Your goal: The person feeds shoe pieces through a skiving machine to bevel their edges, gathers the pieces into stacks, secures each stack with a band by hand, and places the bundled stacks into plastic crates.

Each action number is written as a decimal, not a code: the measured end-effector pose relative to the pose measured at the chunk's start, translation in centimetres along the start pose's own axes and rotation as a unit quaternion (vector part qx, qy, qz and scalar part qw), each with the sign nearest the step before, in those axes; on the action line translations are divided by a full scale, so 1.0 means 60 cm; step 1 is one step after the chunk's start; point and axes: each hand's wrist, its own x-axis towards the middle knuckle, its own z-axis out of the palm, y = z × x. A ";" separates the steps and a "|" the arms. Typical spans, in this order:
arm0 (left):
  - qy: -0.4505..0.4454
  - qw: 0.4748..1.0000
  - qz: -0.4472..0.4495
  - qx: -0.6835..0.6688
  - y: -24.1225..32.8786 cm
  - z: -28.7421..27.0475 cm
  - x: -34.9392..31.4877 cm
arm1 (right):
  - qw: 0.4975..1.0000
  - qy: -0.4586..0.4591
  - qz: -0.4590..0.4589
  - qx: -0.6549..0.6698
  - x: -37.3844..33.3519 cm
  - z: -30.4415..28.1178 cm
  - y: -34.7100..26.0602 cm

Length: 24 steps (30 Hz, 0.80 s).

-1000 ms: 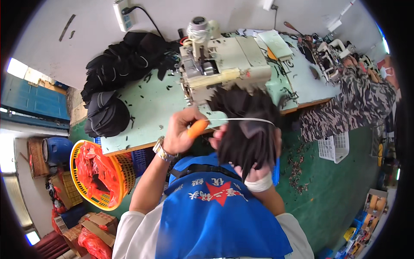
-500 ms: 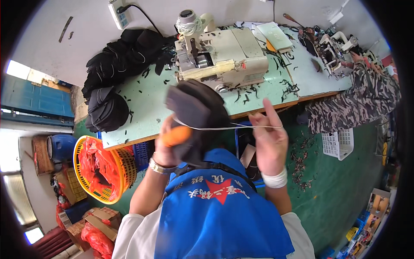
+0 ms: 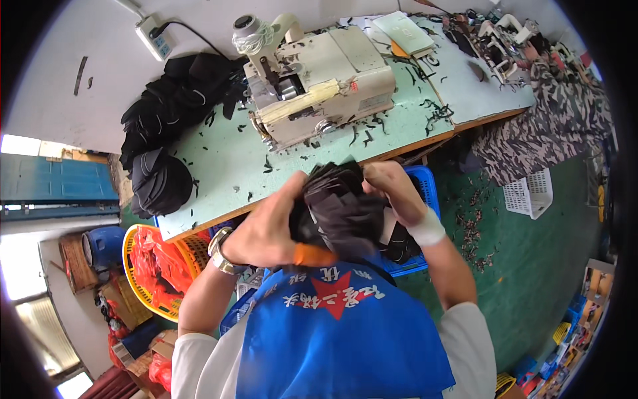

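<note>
A thick bundle of dark, cap-like fabric pieces [image 3: 345,213] is held in front of my apron, close to the table's front edge. My left hand [image 3: 269,229] grips its left side, fingers wrapped round it. Under that palm an orange handle [image 3: 314,255] sticks out; the rest of this tool is hidden. At the bundle's upper right edge is my right hand [image 3: 393,186], its fingers curled closed against the fabric. What those fingers pinch is hidden. A thin pale line, perhaps string, crosses the blurred bundle.
A sewing machine [image 3: 325,86] stands on the pale green table [image 3: 219,173]. Stacked dark pieces [image 3: 159,183] lie at left, above a yellow basket [image 3: 156,302] with red plastic. A blue crate [image 3: 425,189] is below the table's edge. Someone's camouflage sleeve [image 3: 551,126] shows at far right.
The bundle has come lower and to the right. My right hand, earlier apart with a pale string stretched to it, has closed in against the bundle. The view has shifted slightly.
</note>
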 end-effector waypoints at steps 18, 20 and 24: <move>0.005 0.988 -0.128 -0.081 -0.164 0.011 0.007 | 0.859 0.258 0.041 0.440 -0.145 -0.004 0.248; 0.175 0.948 -0.263 0.038 -0.217 -0.074 -0.055 | 0.868 0.410 0.212 0.184 -0.210 -0.074 0.376; 0.591 0.732 -0.265 -0.212 -0.425 -0.318 -0.245 | 0.798 0.517 0.275 -0.146 -0.265 -0.135 0.494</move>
